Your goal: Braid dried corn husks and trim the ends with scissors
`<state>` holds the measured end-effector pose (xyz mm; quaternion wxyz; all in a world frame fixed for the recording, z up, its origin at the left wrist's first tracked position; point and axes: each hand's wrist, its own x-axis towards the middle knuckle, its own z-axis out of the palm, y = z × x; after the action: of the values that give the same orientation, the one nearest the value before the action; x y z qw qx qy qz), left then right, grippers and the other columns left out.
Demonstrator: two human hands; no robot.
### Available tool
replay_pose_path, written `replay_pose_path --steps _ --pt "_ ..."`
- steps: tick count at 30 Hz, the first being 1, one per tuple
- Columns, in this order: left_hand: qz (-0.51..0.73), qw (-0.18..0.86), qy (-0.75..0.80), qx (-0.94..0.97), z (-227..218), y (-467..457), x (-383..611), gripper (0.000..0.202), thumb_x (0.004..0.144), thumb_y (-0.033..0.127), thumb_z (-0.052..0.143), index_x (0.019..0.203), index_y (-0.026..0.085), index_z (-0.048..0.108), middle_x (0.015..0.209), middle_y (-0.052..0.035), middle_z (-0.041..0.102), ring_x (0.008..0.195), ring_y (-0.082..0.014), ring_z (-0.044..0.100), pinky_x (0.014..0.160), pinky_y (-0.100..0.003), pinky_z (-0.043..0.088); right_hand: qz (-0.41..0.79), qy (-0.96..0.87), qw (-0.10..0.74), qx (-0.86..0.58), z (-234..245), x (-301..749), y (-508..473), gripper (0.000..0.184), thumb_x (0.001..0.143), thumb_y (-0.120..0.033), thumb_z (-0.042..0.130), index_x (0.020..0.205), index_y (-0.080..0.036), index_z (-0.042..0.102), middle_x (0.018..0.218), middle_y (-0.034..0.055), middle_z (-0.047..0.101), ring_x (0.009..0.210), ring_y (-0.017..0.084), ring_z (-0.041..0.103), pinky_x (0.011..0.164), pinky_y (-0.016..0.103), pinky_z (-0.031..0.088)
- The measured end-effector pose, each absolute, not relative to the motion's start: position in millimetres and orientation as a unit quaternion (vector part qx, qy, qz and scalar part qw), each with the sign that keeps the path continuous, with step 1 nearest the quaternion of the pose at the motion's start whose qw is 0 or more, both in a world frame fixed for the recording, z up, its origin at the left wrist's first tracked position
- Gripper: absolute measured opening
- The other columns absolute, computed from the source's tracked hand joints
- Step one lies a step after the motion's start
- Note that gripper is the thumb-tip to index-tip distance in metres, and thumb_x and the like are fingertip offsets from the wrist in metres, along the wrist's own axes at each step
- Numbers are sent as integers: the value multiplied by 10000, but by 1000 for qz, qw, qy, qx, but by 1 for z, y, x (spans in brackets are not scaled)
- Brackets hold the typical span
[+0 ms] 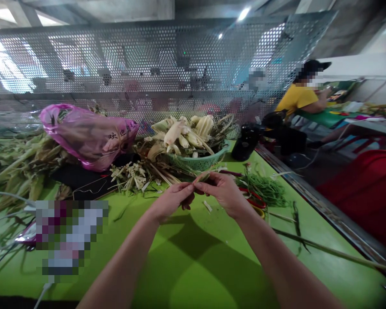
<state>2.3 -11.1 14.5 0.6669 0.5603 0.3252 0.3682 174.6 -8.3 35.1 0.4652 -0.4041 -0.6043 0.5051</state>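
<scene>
Over the green table, my left hand (176, 196) and my right hand (224, 192) meet with fingers closed in a pinch. Between them shows a small, thin, pale strip (202, 176) that looks like dry corn husk; the fingers hide most of it. Just beyond my hands stands a green plastic basket (199, 163) heaped with pale corn husks (176, 133). Cut husk pieces (133, 175) lie in a pile to the left of my hands. Beside my right wrist are scissors (255, 198) with red and yellow handles, partly covered by my arm.
Left are a pink plastic bag (90, 135), a husk heap (19, 167), a dark phone (94, 186) and cables. A black bottle (245, 141), green strands (268, 186) and a long stalk (334, 251) lie right. Behind rises a perforated metal screen (131, 64). A person in yellow (296, 101) sits farther off.
</scene>
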Motion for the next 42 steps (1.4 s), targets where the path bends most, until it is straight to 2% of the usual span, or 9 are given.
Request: replay_pose_path --steps 5,9,13,17,20,23,31,37,42 --pt "389 640 345 566 13 -9 4 306 812 449 618 802 144 643 599 33 486 504 -67 420 503 -208 350 477 -623 470 -405 34 171 -10 187 750 -348 721 820 -181 674 698 -8 618 663 137 539 667 285 434" --pt "555 660 316 396 11 -3 1 178 851 339 601 842 161 598 685 11 600 625 -90 584 692 -231 488 445 -610 497 -428 28 166 -10 311 782 -376 691 1033 -202 633 897 22 651 803 160 575 735 292 449" --pt "644 654 285 277 15 4 -4 106 900 267 537 868 168 559 884 -44 693 817 -125 678 877 -300 502 421 -648 444 -454 19 158 -12 263 805 -398 664 962 -192 621 880 39 649 797 177 580 728 308 457" --pt "661 655 273 244 20 4 -5 119 935 252 473 874 176 541 1011 -62 703 924 -142 684 895 -309 500 349 -714 388 -467 12 146 -19 306 740 -384 736 960 -213 610 907 45 660 803 193 584 700 310 444" --pt "663 658 269 234 21 3 -5 115 938 247 461 876 184 534 1043 -59 703 970 -145 677 922 -323 493 312 -734 362 -482 11 141 -23 343 663 -252 786 952 -234 602 843 19 666 727 182 581 650 296 425" --pt "660 655 275 245 20 3 -6 98 929 262 479 883 191 528 1078 -61 700 1019 -160 664 913 -335 497 306 -743 346 -486 10 142 -22 245 696 -169 713 914 -235 622 766 -2 677 661 172 591 620 288 418" --pt "642 633 338 269 16 5 -14 122 914 288 496 848 186 507 1065 -80 706 950 -200 687 724 -315 545 437 -719 299 -449 7 155 -12 199 847 -305 560 939 -204 704 792 34 718 699 192 653 660 311 490" --pt "648 643 334 235 19 4 -13 108 920 255 480 845 183 508 1070 -86 701 922 -188 689 681 -288 540 385 -747 293 -456 6 142 -20 217 718 -322 731 890 -216 653 785 22 705 686 187 624 635 294 456" --pt "644 649 333 231 19 5 -14 131 931 258 452 830 188 499 1031 -74 706 903 -190 694 713 -319 549 393 -738 280 -472 3 142 -18 177 726 -221 654 902 -228 667 719 2 685 646 188 606 619 299 439"
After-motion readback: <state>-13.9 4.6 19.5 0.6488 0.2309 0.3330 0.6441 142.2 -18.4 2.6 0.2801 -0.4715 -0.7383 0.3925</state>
